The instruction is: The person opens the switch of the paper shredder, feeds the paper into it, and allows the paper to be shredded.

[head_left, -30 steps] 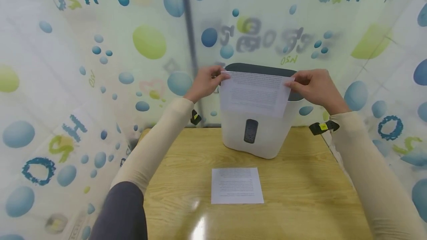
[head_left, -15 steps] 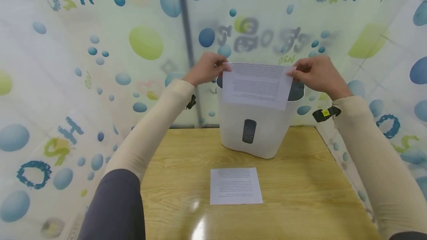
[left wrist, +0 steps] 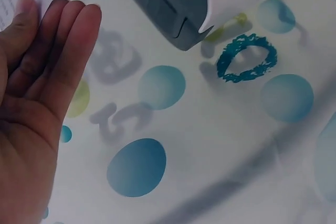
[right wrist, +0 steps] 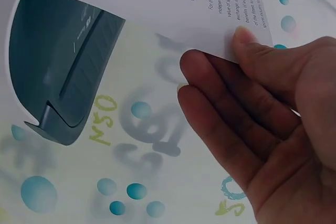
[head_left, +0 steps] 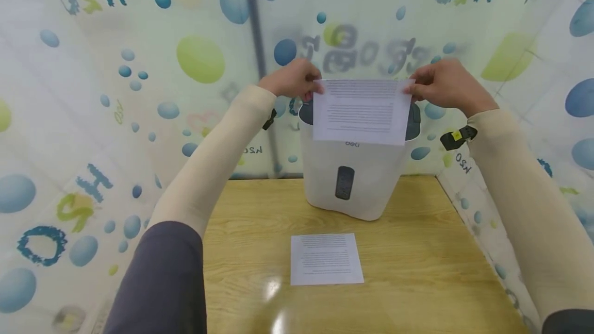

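A printed sheet of paper (head_left: 360, 112) hangs upright between both hands, held by its upper corners. The left hand (head_left: 297, 79) pinches the left corner between thumb and fingers. At the right corner the right hand (head_left: 443, 85) does the same; in the right wrist view, its thumb (right wrist: 257, 51) presses on the paper's face. Behind the sheet stands a white paper shredder (head_left: 320, 169) with a dark top (right wrist: 58, 56). The sheet covers the middle of that top in the head view, and its lower edge hangs over the front of the white body.
A second printed sheet (head_left: 326, 259) lies flat on the wooden table (head_left: 246, 220), in front of the shredder. A patterned curtain (head_left: 199, 24) with blue and green spots encloses the back and both sides. Wrist straps with cameras (head_left: 458, 137) sit on both arms.
Both hands have raised the sheet, from against the shredder's front to above its top edge. More of the white front now shows below the paper. The sheet on the table stays put.
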A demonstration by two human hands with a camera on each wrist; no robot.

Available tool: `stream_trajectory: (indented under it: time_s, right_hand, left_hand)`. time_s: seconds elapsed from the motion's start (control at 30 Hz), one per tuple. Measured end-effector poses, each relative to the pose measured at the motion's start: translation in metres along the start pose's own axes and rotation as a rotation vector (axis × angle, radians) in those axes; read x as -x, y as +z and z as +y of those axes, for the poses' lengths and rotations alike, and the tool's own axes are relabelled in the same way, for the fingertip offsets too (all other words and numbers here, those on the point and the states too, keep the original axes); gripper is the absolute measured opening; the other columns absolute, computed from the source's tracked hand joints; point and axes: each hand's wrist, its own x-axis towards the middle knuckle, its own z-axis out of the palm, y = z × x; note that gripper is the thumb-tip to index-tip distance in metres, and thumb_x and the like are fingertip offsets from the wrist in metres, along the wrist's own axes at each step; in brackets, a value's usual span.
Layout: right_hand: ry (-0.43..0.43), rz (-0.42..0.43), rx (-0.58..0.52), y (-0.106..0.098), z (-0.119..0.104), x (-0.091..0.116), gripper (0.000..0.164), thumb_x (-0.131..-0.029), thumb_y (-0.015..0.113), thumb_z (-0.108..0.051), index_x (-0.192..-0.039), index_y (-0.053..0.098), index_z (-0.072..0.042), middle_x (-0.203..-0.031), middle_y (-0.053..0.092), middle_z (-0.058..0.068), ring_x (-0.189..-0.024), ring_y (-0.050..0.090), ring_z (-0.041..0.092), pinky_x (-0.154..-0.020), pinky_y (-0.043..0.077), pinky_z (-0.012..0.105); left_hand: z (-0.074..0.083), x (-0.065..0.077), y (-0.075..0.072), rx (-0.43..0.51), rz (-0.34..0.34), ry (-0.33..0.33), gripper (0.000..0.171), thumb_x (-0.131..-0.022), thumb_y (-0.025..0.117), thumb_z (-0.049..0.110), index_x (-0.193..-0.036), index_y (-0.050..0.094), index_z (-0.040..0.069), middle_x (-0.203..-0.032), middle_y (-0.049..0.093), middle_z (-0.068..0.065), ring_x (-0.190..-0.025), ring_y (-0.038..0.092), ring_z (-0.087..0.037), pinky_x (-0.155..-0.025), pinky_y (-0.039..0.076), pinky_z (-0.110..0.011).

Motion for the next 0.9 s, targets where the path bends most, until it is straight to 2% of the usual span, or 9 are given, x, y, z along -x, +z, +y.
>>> stream_trajectory:
  time_s: [0.13,0.3,0.37,0.53,0.6,0.77,0.9]
  right_hand:
    - [0.0,-0.012,0.012,-0.005,0.0,-0.006,0.036,-0.101,0.065,-0.034,-0.116,0.074,-0.003,-0.104,0.078,0.019,-0.088,0.073,0.025,-0.065,0.046,0.027]
    - [-0.001,-0.005,0.035,-0.01,0.0,-0.014,0.035,-0.102,0.063,-0.033,-0.118,0.073,-0.003,-0.103,0.079,0.017,-0.085,0.072,0.017,-0.069,0.045,0.028]
    - [0.005,0.008,0.032,-0.011,0.0,-0.017,0.035,-0.102,0.062,-0.032,-0.117,0.074,-0.003,-0.103,0.079,0.018,-0.087,0.072,0.02,-0.07,0.045,0.029]
    - [0.038,0.047,0.006,-0.012,0.002,-0.025,0.037,-0.103,0.062,-0.032,-0.12,0.072,-0.001,-0.11,0.075,0.023,-0.099,0.069,0.033,-0.072,0.043,0.033]
    - [0.047,0.064,0.004,-0.012,0.003,-0.027,0.038,-0.103,0.062,-0.032,-0.122,0.072,-0.001,-0.112,0.075,0.024,-0.099,0.068,0.034,-0.071,0.043,0.034]
    - [0.065,0.113,0.008,-0.013,0.007,-0.033,0.038,-0.104,0.058,-0.032,-0.125,0.071,-0.002,-0.112,0.075,0.024,-0.097,0.066,0.032,-0.068,0.041,0.034]
    - [0.098,0.132,-0.004,-0.011,0.013,-0.035,0.041,-0.105,0.057,-0.032,-0.131,0.069,-0.002,-0.113,0.073,0.023,-0.096,0.062,0.031,-0.069,0.041,0.036]
  left_hand:
    - [0.003,-0.008,-0.01,-0.018,-0.039,-0.014,0.019,-0.104,0.061,0.023,-0.108,0.072,0.009,-0.097,0.072,-0.011,-0.08,0.07,-0.02,-0.074,0.057,-0.03]
    - [0.005,-0.018,-0.022,-0.045,-0.05,-0.032,0.02,-0.105,0.06,0.024,-0.106,0.071,0.008,-0.095,0.072,-0.011,-0.078,0.07,-0.019,-0.072,0.055,-0.026]
    - [0.006,-0.022,-0.024,-0.043,-0.042,-0.046,0.02,-0.105,0.06,0.024,-0.105,0.071,0.007,-0.094,0.071,-0.01,-0.078,0.07,-0.019,-0.072,0.054,-0.025]
    - [0.007,-0.03,-0.026,-0.055,0.028,-0.042,0.023,-0.105,0.06,0.023,-0.091,0.065,0.006,-0.091,0.069,-0.01,-0.079,0.068,-0.02,-0.073,0.053,-0.025]
    - [0.006,-0.036,-0.027,-0.081,0.06,-0.03,0.026,-0.105,0.06,0.024,-0.087,0.062,0.006,-0.09,0.069,-0.008,-0.078,0.067,-0.019,-0.072,0.051,-0.026]
    - [0.008,-0.048,-0.03,-0.137,0.137,-0.025,0.022,-0.106,0.057,0.025,-0.097,0.069,0.01,-0.085,0.066,-0.006,-0.071,0.058,-0.017,-0.069,0.045,-0.027]
    - [0.013,-0.056,-0.028,-0.161,0.188,-0.04,0.023,-0.107,0.055,0.026,-0.111,0.073,0.011,-0.099,0.069,-0.005,-0.075,0.054,-0.016,-0.068,0.042,-0.026]
